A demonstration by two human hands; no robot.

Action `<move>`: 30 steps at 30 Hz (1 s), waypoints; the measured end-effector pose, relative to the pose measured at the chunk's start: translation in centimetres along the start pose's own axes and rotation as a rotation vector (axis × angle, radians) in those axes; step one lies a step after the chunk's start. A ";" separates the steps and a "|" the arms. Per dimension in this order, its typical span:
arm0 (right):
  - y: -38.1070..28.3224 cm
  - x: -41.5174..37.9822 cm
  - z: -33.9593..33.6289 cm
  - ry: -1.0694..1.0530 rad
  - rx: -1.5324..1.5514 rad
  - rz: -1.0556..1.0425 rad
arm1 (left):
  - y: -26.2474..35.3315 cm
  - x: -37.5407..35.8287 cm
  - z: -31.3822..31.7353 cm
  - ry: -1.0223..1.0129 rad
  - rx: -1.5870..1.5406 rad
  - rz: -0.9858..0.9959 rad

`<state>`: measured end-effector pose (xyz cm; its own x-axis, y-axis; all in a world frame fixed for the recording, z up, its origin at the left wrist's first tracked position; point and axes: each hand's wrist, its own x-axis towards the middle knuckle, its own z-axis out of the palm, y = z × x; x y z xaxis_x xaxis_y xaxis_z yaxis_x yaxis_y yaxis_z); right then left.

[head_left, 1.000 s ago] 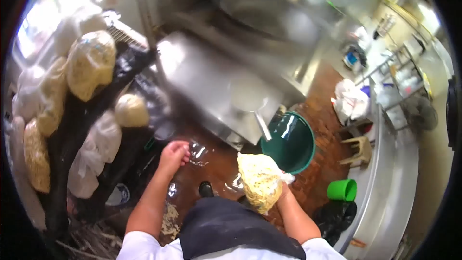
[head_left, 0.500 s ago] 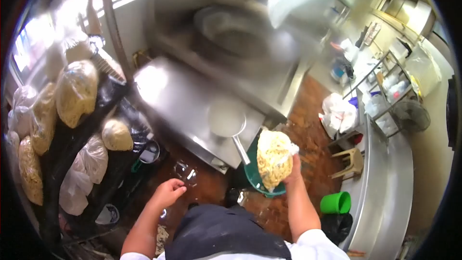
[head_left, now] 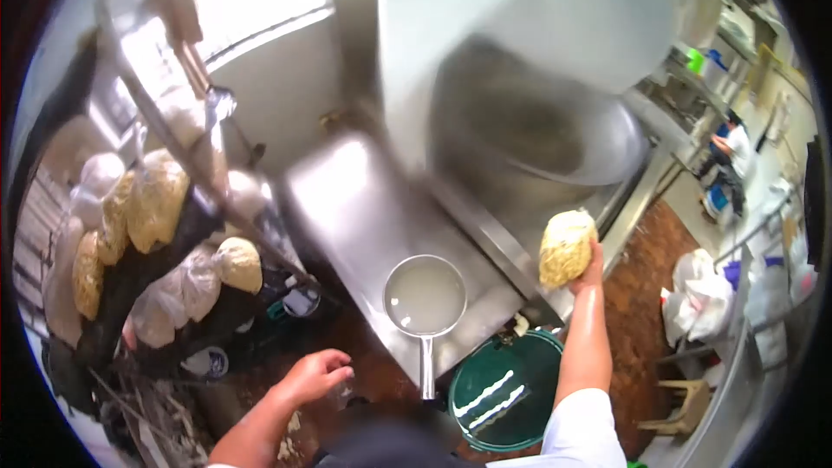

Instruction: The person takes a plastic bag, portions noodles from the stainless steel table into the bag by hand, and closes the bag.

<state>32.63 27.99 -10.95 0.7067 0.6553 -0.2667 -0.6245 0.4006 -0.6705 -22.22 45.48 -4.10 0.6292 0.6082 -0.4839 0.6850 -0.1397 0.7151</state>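
My right hand point(head_left: 588, 270) is closed around a clear bag of pale yellowish food point(head_left: 568, 249), held up over the edge of the steel stove, near a large round wok point(head_left: 598, 149). My left hand point(head_left: 322, 374) holds nothing, its fingers apart, low over the floor to the left of a saucepan's handle. The saucepan point(head_left: 425, 295) rests on the steel counter point(head_left: 347, 208) with cloudy liquid inside. Below my right forearm stands a green tub point(head_left: 507, 390) with dark contents and bright reflections.
Several filled bags point(head_left: 158, 199) sit on a dark rack at the left. A pale, blurred sheet or hood point(head_left: 537, 17) covers the upper middle. One seated person point(head_left: 732, 156) is far right. White bags point(head_left: 698, 295) and a beige stool point(head_left: 680, 407) stand at the right.
My right hand has carried the bag up and to the right, away from above the green tub. The view has shifted, bringing a seated person into sight. My left hand stays empty.
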 end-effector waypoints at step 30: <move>25.7 -2.2 11.8 -0.581 0.758 1.312 | 4.8 24.2 13.8 -0.544 -1.768 -0.061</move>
<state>11.12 44.40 -19.41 -0.5195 0.8529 0.0518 -0.8008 -0.5071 0.3187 1.35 48.78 -19.35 0.9012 0.2427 -0.3592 -0.2011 0.9681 0.1497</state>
